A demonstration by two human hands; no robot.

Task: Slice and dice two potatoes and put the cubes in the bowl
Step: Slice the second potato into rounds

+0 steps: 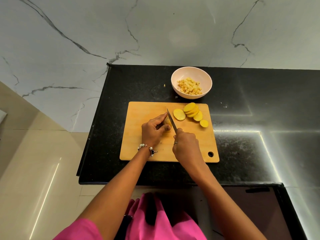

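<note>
Fingers (161,118) curl over a small yellow-fleshed, brown-skinned potato (167,122) stub.

We see a black speckled worktop (242,153) bearing a light-brown wooden cutting board (138,149) and a pale pink bowl (206,84) of pale yellow cubes (189,87). Bright yellow slices (190,110) lie on the board. Behind, we note a white wall (86,32) with grey veins; below, a pink garment (155,226).

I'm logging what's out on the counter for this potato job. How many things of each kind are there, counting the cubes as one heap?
Cutting board: 1
Bowl: 1
Knife: 1
Potato piece being cut: 1
Loose potato slices: about 6, some overlapping
Heap of cubes in the bowl: 1
Stray bit on the counter: 1
Total: about 12
</note>
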